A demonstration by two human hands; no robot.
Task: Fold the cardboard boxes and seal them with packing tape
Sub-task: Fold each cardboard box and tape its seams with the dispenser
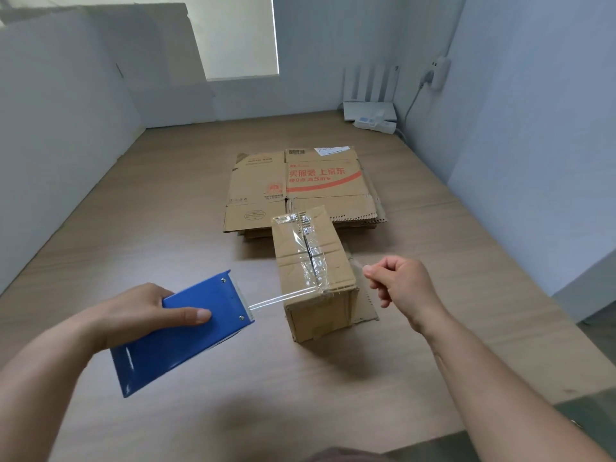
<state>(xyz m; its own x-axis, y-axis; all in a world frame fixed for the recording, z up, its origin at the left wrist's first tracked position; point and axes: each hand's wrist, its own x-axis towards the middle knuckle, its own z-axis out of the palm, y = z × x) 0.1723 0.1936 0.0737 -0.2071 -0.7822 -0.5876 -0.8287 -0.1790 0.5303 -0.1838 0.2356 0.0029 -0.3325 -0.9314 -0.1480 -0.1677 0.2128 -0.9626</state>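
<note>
The left hand (140,315) grips a blue tape dispenser (186,335), thumb flat on top. A strip of clear tape (283,298) runs tight from it to the near top edge of the small cardboard box (336,265). The box stands on the wooden table (166,228), just in front of a stack of flat cardboard boxes (300,188). The right hand (403,285) is curled up beside the box (whether it pinches anything cannot be told).

The pale wood-grain surface (166,211) carries a taped cardboard box (320,311) standing near its middle; a flat cardboard scrap (366,311) lies at the box's right side; a stack of flattened boxes (260,191) lies just behind; a white router (366,110) and power strip (375,124) sit in the far right corner.
</note>
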